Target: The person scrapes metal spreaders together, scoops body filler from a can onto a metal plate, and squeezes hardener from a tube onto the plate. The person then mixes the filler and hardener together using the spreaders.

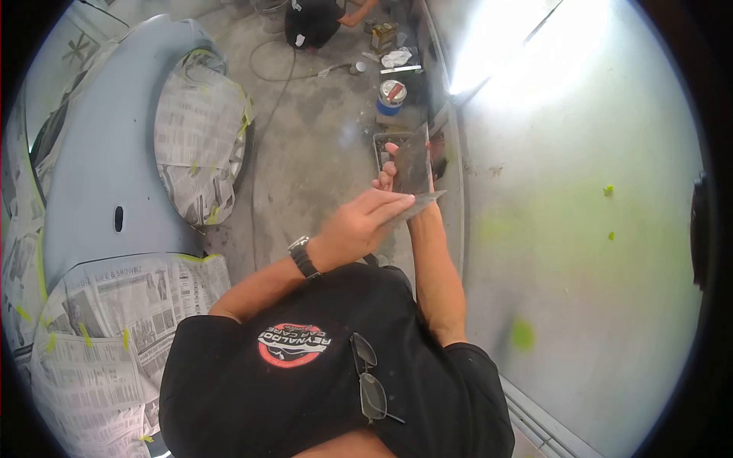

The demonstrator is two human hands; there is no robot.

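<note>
My left hand, with a black-strapped watch at the wrist, is closed on a thin grey flat piece. The piece tapers to a point at the right; its exact kind is unclear. Just beyond it, my right hand grips a dark grey rectangular plate from behind, its fingertips curling past the left edge. The grey piece lies close to the plate's lower edge, and I cannot tell whether they touch.
To the left stands a grey car body panel, masked with newspaper and yellow-green tape. A tray, a blue-banded can and a hose are on the floor. Another person crouches ahead. A wall runs along the right.
</note>
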